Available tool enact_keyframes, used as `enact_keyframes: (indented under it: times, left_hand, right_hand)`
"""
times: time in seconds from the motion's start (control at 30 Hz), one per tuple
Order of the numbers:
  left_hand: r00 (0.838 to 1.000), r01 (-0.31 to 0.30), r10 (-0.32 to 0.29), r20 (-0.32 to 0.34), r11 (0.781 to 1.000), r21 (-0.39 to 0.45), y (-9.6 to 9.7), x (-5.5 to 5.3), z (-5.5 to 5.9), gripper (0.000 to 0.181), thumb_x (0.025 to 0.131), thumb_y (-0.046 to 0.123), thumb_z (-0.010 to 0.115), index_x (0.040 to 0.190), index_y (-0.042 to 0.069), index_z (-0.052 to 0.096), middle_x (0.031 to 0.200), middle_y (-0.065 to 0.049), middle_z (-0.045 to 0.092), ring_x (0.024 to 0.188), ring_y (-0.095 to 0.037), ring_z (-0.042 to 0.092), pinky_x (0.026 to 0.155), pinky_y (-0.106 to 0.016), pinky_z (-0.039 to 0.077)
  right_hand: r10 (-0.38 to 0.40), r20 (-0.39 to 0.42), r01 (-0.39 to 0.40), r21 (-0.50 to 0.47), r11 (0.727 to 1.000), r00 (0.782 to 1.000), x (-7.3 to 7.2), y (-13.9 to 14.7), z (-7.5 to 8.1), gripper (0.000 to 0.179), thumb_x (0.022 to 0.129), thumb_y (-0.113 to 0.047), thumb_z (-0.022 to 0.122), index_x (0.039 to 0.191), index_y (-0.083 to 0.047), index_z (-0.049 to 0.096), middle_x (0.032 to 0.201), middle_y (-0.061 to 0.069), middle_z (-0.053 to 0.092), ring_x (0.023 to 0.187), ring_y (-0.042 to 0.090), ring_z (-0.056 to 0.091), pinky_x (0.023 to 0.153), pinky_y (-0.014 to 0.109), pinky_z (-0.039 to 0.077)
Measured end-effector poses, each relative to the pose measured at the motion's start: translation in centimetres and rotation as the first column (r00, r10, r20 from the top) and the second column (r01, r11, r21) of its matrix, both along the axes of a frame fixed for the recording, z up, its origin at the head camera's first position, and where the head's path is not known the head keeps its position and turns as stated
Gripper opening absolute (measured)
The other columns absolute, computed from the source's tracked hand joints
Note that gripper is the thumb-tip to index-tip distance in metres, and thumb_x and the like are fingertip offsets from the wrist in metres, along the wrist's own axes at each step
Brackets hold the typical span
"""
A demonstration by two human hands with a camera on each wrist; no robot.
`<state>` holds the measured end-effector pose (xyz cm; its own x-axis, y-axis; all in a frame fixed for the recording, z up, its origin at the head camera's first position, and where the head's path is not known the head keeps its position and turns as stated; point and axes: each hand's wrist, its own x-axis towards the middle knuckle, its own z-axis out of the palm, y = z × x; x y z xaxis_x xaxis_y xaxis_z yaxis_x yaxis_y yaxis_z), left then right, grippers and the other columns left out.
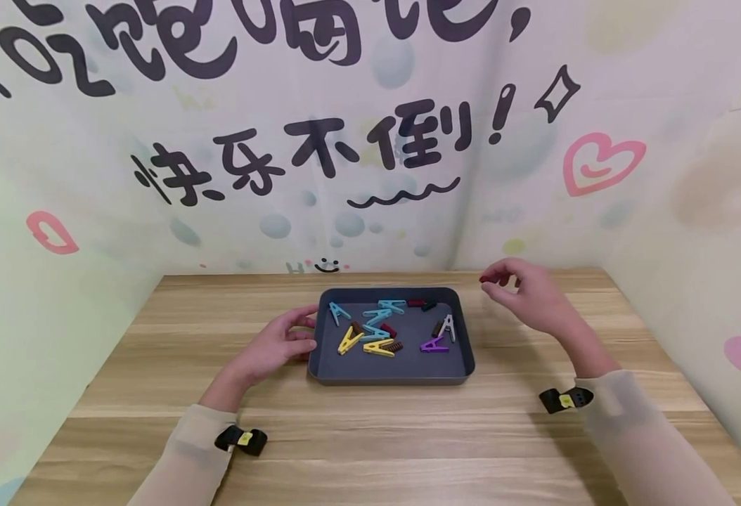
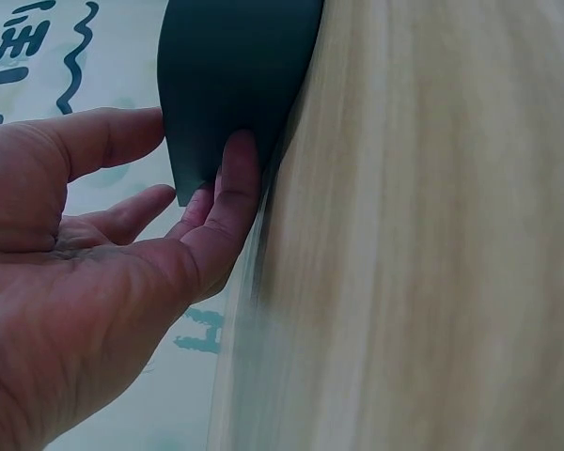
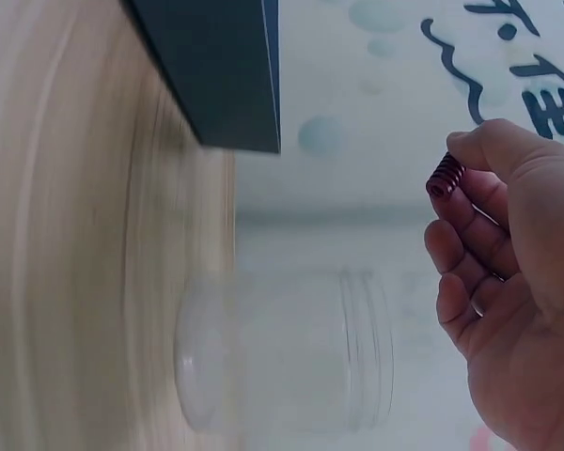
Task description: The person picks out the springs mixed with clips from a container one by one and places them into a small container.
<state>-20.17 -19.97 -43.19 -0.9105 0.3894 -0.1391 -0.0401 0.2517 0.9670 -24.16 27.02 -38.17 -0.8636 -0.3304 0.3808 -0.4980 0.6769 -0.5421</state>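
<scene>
My left hand [image 1: 282, 340] holds the left side of a dark grey tray [image 1: 396, 380]. In the left wrist view, its fingers [image 2: 233, 202] lie against the tray's outer wall [image 2: 235, 66], with one digit at the rim. Between thumb and fingertips, my right hand [image 1: 531, 294] pinches a small dark red spring [image 3: 446, 176], raised beyond the tray's right side. Inside the tray lie blue clothespins [image 1: 377, 316], yellow clothespins [image 1: 349, 341], a purple one [image 1: 434, 345] and a white one [image 1: 449, 328]. Red, brown [image 1: 394, 346] and dark springs lie among them.
A clear, transparent jar [image 3: 282, 352] stands on the wooden table [image 1: 370, 443] below my right hand in the right wrist view; it barely shows from the head. A printed cloth [image 1: 320, 232] rises along the table's back edge and sides.
</scene>
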Motion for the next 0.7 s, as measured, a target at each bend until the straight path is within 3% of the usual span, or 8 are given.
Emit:
enact_keyframes:
  times: [0.27,0.53,0.7]
  left_hand:
    - [1.0,-0.012,0.012,0.006,1.0,-0.01,-0.1,0.1,0.0,0.068,0.104,-0.004,0.059,0.165,0.0,0.03,0.15,-0.031,0.043,0.129,-0.043,0.059,0.097,-0.045,0.059]
    - [1.0,-0.001,0.001,0.004,1.0,0.006,0.0,0.1,0.3,0.068,0.104,-0.005,0.058,0.165,-0.001,0.028,0.151,-0.033,0.042,0.129,-0.044,0.059,0.098,-0.047,0.059]
    - [1.0,-0.003,0.003,0.007,1.0,0.006,0.0,0.1,0.1,0.068,0.104,-0.004,0.058,0.165,-0.001,0.029,0.151,-0.032,0.042,0.129,-0.044,0.059,0.097,-0.046,0.059]
  right_hand:
    - [-0.087,-0.011,0.087,0.017,0.996,0.996,-0.4,2.0,0.0,0.011,0.101,-0.015,0.073,0.109,-0.007,0.075,0.101,0.007,0.072,0.094,0.022,0.058,0.078,0.039,0.045]
    - [-0.134,-0.024,0.136,0.093,0.986,0.991,-0.9,3.4,-0.3,0.011,0.101,-0.009,0.071,0.107,-0.001,0.075,0.103,0.015,0.073,0.096,0.033,0.059,0.083,0.05,0.049]
    - [-0.15,-0.058,0.157,0.146,0.977,0.987,-1.2,3.8,-0.7,0.02,0.1,-0.011,0.072,0.112,0.005,0.074,0.106,0.022,0.072,0.099,0.042,0.061,0.085,0.058,0.05]
